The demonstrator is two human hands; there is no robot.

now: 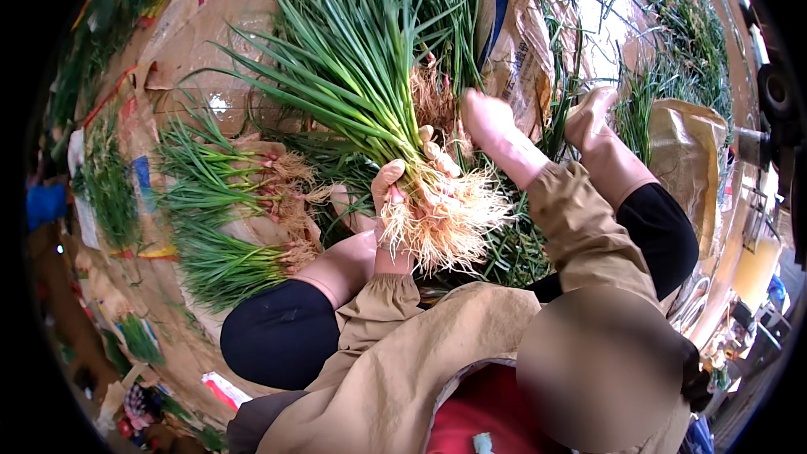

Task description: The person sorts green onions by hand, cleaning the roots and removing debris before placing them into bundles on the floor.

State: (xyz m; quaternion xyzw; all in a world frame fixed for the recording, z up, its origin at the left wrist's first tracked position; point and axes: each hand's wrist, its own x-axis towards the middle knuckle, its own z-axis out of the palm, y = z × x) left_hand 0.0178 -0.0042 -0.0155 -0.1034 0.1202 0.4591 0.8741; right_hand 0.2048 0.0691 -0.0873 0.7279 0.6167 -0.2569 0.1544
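Observation:
My left hand (389,176) grips a thick bunch of spring onions (361,76), fingers and thumb wrapped around the stems just above the roots. The pale, shaggy roots (450,219) hang toward me and cover part of that hand. The long green leaves point up and away, fanning to the left. My right hand (489,120) is closed like a fist, to the right of the bunch, at the edge of a pile of more spring onions (433,97) with reddish bulbs. Its fingertips are hidden, so whatever they may hold cannot be made out.
Smaller bundles of spring onions (231,168) lie on brown sacking (227,42) at the left, roots toward me. Loose leaves (513,244) are strewn between my legs. A printed sack (514,50) stands beyond my right hand, with another tan sack (685,151) at the right.

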